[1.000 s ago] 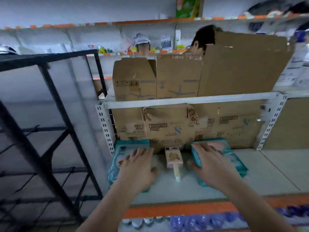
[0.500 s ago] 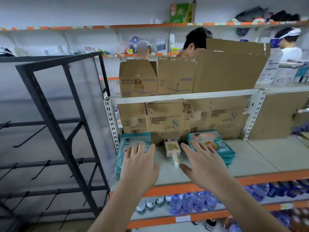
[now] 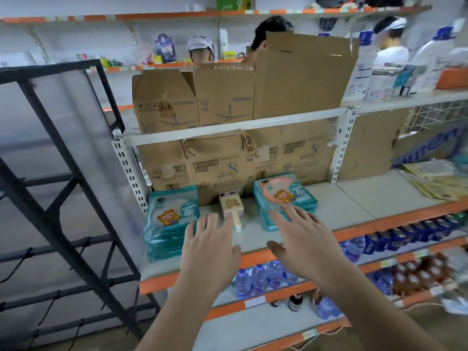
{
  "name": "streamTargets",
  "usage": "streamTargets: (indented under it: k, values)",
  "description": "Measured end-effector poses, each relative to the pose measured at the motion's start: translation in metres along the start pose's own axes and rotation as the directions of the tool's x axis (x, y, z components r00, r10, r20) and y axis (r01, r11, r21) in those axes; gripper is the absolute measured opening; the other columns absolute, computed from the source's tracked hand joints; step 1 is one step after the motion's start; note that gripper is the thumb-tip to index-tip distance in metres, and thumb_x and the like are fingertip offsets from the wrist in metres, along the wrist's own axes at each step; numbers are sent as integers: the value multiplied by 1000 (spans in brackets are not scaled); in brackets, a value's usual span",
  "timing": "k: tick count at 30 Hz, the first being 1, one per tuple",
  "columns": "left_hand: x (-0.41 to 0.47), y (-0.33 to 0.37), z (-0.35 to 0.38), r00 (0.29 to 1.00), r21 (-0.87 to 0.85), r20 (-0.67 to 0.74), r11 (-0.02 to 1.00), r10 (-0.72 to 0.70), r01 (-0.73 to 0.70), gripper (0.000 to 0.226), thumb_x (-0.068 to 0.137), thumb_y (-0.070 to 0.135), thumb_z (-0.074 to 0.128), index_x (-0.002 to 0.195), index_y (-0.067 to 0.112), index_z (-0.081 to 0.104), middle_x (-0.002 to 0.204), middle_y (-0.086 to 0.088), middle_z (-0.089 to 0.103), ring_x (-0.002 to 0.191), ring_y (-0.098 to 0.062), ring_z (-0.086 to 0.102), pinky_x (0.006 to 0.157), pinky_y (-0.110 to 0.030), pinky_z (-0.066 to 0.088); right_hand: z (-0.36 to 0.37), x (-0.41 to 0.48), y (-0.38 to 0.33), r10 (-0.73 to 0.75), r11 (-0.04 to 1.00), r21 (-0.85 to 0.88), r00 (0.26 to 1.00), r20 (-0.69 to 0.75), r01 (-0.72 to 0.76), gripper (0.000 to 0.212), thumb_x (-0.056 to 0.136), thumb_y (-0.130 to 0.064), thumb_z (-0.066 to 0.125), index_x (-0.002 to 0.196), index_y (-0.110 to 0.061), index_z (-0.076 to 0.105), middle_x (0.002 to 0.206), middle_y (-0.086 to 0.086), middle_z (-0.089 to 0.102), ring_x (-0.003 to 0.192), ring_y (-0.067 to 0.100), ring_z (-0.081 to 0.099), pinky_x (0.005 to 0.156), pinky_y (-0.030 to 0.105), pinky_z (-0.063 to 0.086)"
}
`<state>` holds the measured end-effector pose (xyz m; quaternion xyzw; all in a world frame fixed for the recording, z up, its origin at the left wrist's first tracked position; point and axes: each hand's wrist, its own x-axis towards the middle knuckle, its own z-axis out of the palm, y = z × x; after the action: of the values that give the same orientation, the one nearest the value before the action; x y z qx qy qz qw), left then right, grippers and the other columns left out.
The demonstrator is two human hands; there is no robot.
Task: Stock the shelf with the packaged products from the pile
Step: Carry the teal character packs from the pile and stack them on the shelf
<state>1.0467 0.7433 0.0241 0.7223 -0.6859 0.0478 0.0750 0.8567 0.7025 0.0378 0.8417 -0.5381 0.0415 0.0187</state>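
The left hand [image 3: 210, 249] and right hand [image 3: 304, 244] hover spread and empty above the shelf [image 3: 354, 206], at its front edge. A left stack [image 3: 169, 224] of teal packs lies at its left edge, a right stack [image 3: 283, 196] near the back, and a pink pack [image 3: 231, 206] between them.

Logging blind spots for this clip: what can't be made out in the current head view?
- Supply pile: outside the head view.
- Left teal pack stack: pack count lost to blur; right edge behind left hand.
- Right teal pack stack: front edge behind right hand.
- Yellowish packets: cut off by the right edge, blurred.
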Motion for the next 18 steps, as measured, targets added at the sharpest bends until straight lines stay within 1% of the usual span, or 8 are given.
streamTargets:
  k: [3,5,8,10,13,16,18]
  values:
    - [13,32,6,998,6,31,999,48,-49,67,97,47,46,156,27,21,152,-2,34,140,-25,33,118,-43,26,0,-6,32,49,999,11,999,12,-49,70,100,-55,43,158,-24,21,163,5,27,153,23,20,122,38,21]
    - [25,58,11,996,0,38,997,83,-83,64,96,46,47,153,28,25,153,-2,34,141,-25,31,117,-43,26,0,-10,61,89,996,24,996,19,-89,71,100,-55,43,159,-23,19,165,5,24,154,22,17,122,38,18]
    - [48,106,20,990,-1,42,991,133,-133,61,95,46,47,151,30,27,148,-1,37,141,-24,32,116,-43,25,2,-19,114,146,989,34,989,10,-146,70,100,-53,44,159,-23,20,164,4,26,153,21,18,122,38,19]
    - [66,147,28,984,7,50,985,172,-173,61,96,47,45,152,30,27,147,-2,38,138,-25,33,114,-43,25,4,-26,155,183,982,36,983,9,-183,67,100,-51,46,157,-23,23,163,4,27,153,22,19,122,38,19]
    - [93,221,39,969,-11,64,971,238,-238,57,97,46,45,149,29,31,145,-2,38,136,-24,34,113,-41,28,5,-43,229,254,966,29,967,28,-255,64,101,-51,46,155,-24,25,161,4,28,152,23,21,121,38,20]
    - [117,300,46,941,-16,72,944,330,-329,56,97,48,45,148,30,31,139,-1,40,133,-25,37,113,-40,29,3,-66,309,353,934,41,935,25,-354,62,101,-54,44,154,-26,26,162,2,27,152,21,21,122,38,21]
    - [133,349,49,921,-30,68,923,385,-383,57,97,48,44,149,30,29,139,-2,42,130,-26,40,111,-39,30,0,-82,357,417,906,69,909,15,-417,63,101,-56,43,154,-27,26,163,0,26,152,19,20,122,37,21]
